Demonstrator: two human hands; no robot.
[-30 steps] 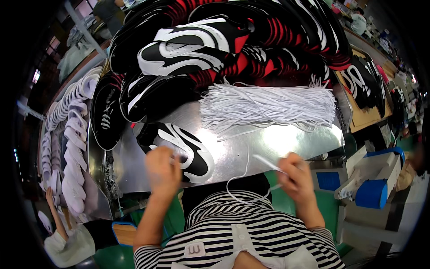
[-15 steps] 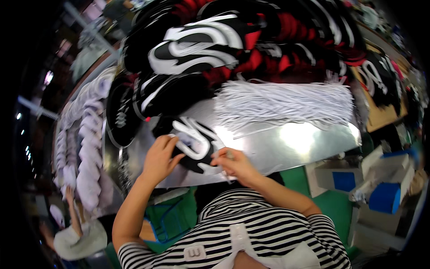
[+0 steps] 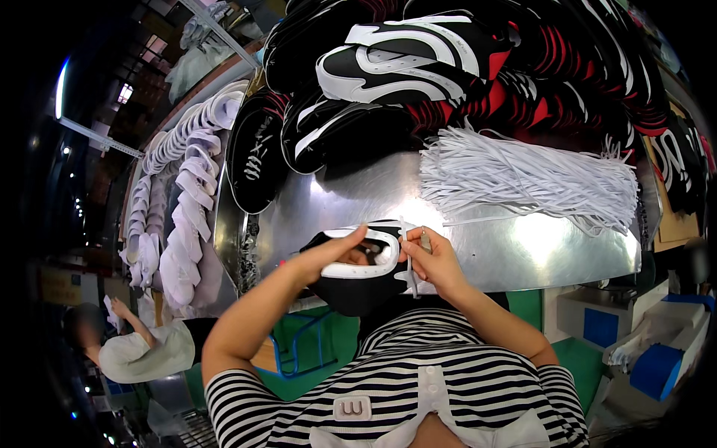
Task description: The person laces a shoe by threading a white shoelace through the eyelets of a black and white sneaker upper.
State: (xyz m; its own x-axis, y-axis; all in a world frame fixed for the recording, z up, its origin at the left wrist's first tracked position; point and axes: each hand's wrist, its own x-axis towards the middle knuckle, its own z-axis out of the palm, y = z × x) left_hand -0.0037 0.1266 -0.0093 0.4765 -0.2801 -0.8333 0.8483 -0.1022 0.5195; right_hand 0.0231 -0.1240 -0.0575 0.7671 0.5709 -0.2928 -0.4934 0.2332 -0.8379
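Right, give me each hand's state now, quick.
Left hand: closed on the black-and-white shoe upper, holding it up at the table edge.
Right hand: pinching a white lace against the upper.

Two hands are at work: the left hand [image 3: 328,254] and the right hand [image 3: 433,261], and between them one black shoe upper with a white collar [image 3: 358,276] and one white lace [image 3: 407,257]. On the one metal table [image 3: 538,246] lies a single bundle of white laces [image 3: 523,179], too many strands to count. Behind it sits one heap of black, white and red shoe uppers [image 3: 448,67], dozens at least. One row of white shoe pieces [image 3: 179,201] curves along the left, also past counting. One other person [image 3: 138,351] stands lower left.
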